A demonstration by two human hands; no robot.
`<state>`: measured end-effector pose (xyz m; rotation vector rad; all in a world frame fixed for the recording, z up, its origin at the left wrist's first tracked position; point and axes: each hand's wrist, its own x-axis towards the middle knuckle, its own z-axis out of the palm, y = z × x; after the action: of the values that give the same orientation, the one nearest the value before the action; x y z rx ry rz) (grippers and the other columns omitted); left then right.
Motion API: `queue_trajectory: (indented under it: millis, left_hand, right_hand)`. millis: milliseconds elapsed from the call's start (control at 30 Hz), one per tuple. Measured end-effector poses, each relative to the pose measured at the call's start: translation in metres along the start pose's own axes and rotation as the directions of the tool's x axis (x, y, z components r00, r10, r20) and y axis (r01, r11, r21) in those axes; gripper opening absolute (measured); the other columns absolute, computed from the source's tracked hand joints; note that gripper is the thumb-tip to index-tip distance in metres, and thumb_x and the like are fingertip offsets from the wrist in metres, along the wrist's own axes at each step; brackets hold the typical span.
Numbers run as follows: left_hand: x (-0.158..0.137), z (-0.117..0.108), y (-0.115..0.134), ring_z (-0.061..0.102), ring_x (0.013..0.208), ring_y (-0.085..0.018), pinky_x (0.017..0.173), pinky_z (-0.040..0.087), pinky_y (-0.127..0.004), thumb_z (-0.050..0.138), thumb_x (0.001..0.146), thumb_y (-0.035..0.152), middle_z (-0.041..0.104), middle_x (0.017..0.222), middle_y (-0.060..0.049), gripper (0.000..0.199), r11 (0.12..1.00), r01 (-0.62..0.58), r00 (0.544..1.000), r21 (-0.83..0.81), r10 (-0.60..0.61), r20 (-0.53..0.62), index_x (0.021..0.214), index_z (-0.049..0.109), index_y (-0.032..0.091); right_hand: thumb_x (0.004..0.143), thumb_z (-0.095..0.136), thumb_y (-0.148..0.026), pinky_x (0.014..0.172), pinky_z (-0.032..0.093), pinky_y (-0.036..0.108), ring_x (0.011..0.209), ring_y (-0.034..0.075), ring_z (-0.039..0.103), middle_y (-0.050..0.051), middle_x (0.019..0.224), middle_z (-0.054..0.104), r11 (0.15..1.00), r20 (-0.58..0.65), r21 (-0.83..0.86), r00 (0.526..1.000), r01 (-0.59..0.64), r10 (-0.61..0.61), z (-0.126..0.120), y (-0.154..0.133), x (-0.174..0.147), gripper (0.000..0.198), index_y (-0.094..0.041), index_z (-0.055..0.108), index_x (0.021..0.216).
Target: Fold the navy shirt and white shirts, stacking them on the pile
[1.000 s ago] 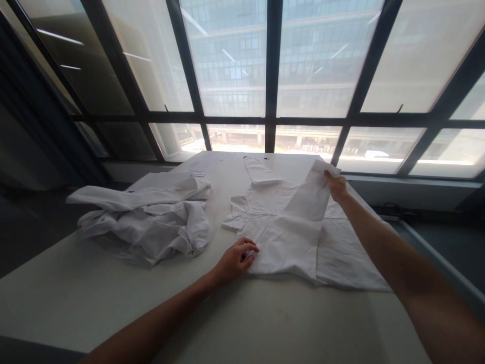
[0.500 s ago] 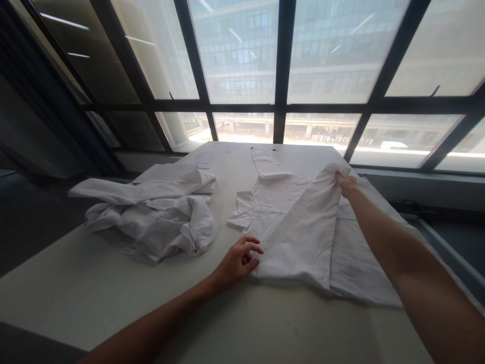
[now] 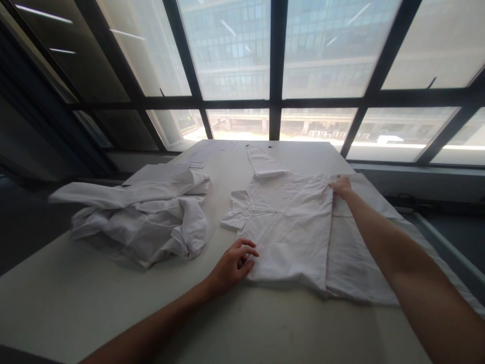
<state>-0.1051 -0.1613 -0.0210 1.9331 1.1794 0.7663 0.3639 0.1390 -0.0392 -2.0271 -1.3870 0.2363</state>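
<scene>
A white shirt with a collar and short sleeves lies on the white table, one panel folded across its body. My right hand pinches the far end of that panel's right edge, down close to the cloth beneath. Beside the shirt's near left edge, my left hand rests with fingers bent and apart, its fingertips at the fabric. The shirt's right part spreads flat under my right forearm. Left of it lies a crumpled white cloth garment.
The white table reaches back to a large window with dark frames. Papers lie at its far left. A dark curtain hangs at the left. Past the table's right edge runs a pale bar.
My right hand has lowered the raised panel's far corner, which now lies flat over the shirt. My left hand has stayed at the near left edge. The view has shifted slightly.
</scene>
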Motion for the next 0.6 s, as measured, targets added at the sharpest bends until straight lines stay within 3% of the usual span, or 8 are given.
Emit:
queue_trajectory:
  millis: [133, 233, 333, 400, 500, 600]
  left_hand:
    - [-0.001, 0.000, 0.001, 0.052, 0.066, -0.006, 0.061, 0.047, -0.020, 0.061, 0.087, 0.021, 0.058, 0.123, -0.008, 0.017, 1.000, -0.002, 1.000, 0.004, 0.002, 0.001, 0.100, 0.071, 0.018]
    - [-0.002, 0.000, 0.000, 0.051, 0.065, -0.007, 0.061, 0.047, -0.020, 0.060, 0.088, 0.022, 0.058, 0.122, -0.008, 0.018, 1.000, -0.008, 1.000, 0.007, 0.008, 0.006, 0.101, 0.071, 0.018]
    - [-0.001, -0.001, 0.000, 0.053, 0.066, -0.008, 0.062, 0.047, -0.021, 0.060, 0.088, 0.024, 0.059, 0.122, -0.008, 0.017, 1.000, -0.007, 1.000, 0.015, 0.007, 0.008, 0.101, 0.071, 0.018]
    - [-0.001, -0.001, 0.000, 0.053, 0.066, -0.008, 0.062, 0.048, -0.021, 0.060, 0.088, 0.023, 0.059, 0.121, -0.008, 0.017, 1.000, -0.007, 1.000, 0.023, 0.007, 0.006, 0.100, 0.071, 0.018]
    - [0.000, 0.000, 0.001, 0.052, 0.064, -0.007, 0.063, 0.048, -0.021, 0.060, 0.087, 0.022, 0.059, 0.122, -0.008, 0.018, 0.999, -0.014, 1.000, 0.036, 0.014, 0.003, 0.100, 0.071, 0.018]
    - [-0.002, -0.001, 0.002, 0.053, 0.065, -0.007, 0.064, 0.049, -0.022, 0.059, 0.088, 0.021, 0.059, 0.123, -0.009, 0.019, 0.999, -0.025, 1.000, 0.048, 0.026, -0.006, 0.102, 0.071, 0.018]
  right_hand:
    - [0.080, 0.072, -0.032, 0.103, 0.045, 0.051, 0.128, 0.038, 0.054, 0.030, 0.135, 0.057, 0.986, -0.081, -0.109, 0.990, -0.126, 0.117, 0.000, -0.011, -0.018, 0.069, -0.005, 0.051, 0.140]
    - [0.094, 0.053, -0.038, 0.105, 0.041, 0.056, 0.135, 0.040, 0.045, 0.029, 0.142, 0.051, 0.971, -0.170, -0.236, 0.985, -0.046, 0.005, 0.008, -0.026, -0.042, 0.057, -0.007, 0.049, 0.142]
    - [0.101, 0.038, -0.041, 0.112, 0.034, 0.053, 0.139, 0.034, 0.041, 0.022, 0.149, 0.049, 0.924, 0.058, -0.271, 0.962, 0.271, -0.265, 0.018, -0.036, -0.062, 0.052, -0.015, 0.050, 0.144]
    - [0.101, 0.035, -0.046, 0.117, 0.026, 0.056, 0.144, 0.032, 0.036, 0.017, 0.156, 0.043, 0.884, 0.250, -0.276, 0.916, 0.378, -0.314, 0.021, -0.037, -0.069, 0.053, -0.020, 0.049, 0.146]
    - [0.102, 0.031, -0.050, 0.116, 0.017, 0.066, 0.148, 0.035, 0.028, 0.017, 0.161, 0.035, 0.901, 0.290, -0.323, 0.937, 0.289, -0.197, 0.016, -0.034, -0.072, 0.057, -0.021, 0.045, 0.149]
    - [0.102, 0.034, -0.046, 0.114, 0.023, 0.064, 0.144, 0.037, 0.034, 0.023, 0.154, 0.043, 0.934, 0.098, -0.311, 0.983, 0.175, -0.152, 0.001, -0.035, -0.084, 0.055, -0.015, 0.051, 0.145]
